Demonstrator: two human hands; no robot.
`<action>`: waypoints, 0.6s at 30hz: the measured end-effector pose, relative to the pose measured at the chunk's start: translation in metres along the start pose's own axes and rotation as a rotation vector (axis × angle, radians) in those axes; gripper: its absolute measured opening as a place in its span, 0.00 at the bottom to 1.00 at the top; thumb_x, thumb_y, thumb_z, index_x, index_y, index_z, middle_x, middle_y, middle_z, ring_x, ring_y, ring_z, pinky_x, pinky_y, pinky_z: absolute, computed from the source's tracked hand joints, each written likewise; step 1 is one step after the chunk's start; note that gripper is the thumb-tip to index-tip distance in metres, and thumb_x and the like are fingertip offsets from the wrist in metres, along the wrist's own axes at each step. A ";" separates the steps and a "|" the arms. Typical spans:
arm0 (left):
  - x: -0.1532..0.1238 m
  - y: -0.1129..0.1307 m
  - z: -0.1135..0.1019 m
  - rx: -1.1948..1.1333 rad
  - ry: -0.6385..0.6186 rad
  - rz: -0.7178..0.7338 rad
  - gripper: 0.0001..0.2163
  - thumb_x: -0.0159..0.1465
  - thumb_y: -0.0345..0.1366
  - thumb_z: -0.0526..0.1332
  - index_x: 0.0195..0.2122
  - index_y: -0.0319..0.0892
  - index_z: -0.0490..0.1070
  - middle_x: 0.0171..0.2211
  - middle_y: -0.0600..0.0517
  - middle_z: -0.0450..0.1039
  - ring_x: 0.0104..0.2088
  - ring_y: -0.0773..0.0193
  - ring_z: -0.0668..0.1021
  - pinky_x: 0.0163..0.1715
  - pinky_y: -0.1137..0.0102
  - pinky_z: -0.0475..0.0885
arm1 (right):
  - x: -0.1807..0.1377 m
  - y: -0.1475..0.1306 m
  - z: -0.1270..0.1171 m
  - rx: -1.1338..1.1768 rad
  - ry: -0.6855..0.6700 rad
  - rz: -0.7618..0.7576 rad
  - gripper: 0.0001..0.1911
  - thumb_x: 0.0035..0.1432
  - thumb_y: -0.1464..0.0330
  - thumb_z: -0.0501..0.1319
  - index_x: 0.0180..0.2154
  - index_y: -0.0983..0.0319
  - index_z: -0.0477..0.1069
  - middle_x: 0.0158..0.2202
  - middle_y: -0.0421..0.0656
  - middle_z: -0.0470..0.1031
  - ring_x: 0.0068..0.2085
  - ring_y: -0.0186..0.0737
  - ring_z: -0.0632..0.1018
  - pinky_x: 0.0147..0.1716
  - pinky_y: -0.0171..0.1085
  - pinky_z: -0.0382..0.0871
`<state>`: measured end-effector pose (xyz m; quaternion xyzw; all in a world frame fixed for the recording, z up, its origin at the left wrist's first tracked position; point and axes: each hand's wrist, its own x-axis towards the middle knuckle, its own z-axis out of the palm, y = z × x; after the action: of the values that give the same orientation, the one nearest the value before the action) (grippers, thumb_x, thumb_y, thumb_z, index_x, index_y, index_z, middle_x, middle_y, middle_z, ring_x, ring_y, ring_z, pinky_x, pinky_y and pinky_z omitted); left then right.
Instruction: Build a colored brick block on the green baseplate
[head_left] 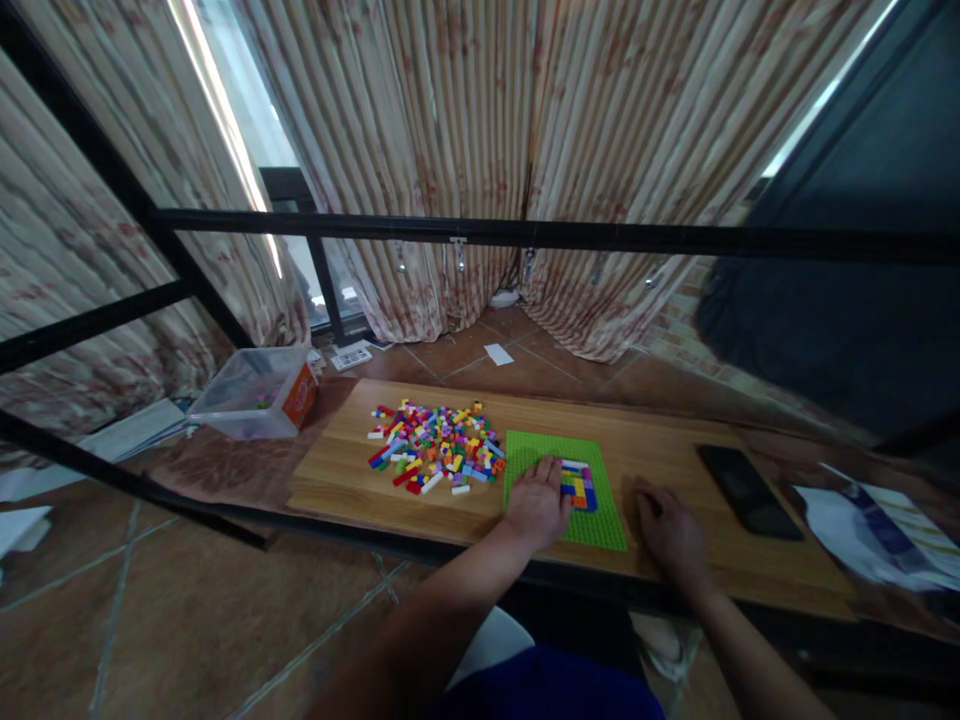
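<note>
My left hand [536, 503] lies over the left part of a green baseplate [607, 530], its fingers stretched out and touching the left side of a small brick build. That build [577, 487] is a low block of blue, yellow, orange, purple and white bricks fixed on the plate. Whether a brick is under my left fingertips is hidden. Just right of the plate, my right hand [671, 530] rests on the wooden board with fingers curled in and nothing seen in them. Left of the plate is a spread pile of loose toy bricks [442, 445] in many colours.
A wooden board [337, 470] covers much of the low table. A clear plastic box [251, 400] with an orange label stands at the left. A black phone [750, 490] and papers [862, 540] lie right. A black metal bar [480, 230] crosses beyond the table, before curtains [420, 120].
</note>
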<state>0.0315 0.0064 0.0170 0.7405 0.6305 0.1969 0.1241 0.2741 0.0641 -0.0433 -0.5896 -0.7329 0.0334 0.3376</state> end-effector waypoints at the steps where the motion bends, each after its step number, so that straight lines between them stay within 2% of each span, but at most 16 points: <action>1: 0.000 -0.001 0.001 -0.014 0.005 -0.003 0.27 0.66 0.41 0.53 0.65 0.37 0.55 0.65 0.41 0.59 0.58 0.49 0.69 0.57 0.55 0.67 | 0.000 -0.001 0.000 -0.004 0.004 0.010 0.18 0.60 0.60 0.50 0.37 0.62 0.75 0.36 0.52 0.76 0.37 0.50 0.75 0.38 0.47 0.70; 8: -0.015 -0.019 0.008 -0.232 0.088 0.033 0.28 0.66 0.35 0.56 0.67 0.42 0.50 0.64 0.43 0.61 0.63 0.54 0.65 0.62 0.54 0.63 | 0.001 -0.011 -0.004 0.020 0.014 0.033 0.17 0.60 0.62 0.51 0.36 0.63 0.75 0.35 0.52 0.76 0.37 0.48 0.75 0.40 0.45 0.70; 18: -0.035 -0.036 0.008 -0.323 0.066 0.043 0.31 0.65 0.27 0.51 0.69 0.43 0.43 0.61 0.43 0.65 0.60 0.56 0.69 0.60 0.55 0.67 | 0.001 -0.017 -0.009 0.046 0.029 0.052 0.17 0.61 0.62 0.52 0.37 0.64 0.76 0.36 0.52 0.76 0.37 0.48 0.75 0.41 0.45 0.70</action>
<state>-0.0014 -0.0212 -0.0101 0.7174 0.5784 0.3226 0.2164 0.2648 0.0570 -0.0284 -0.6011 -0.7114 0.0506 0.3606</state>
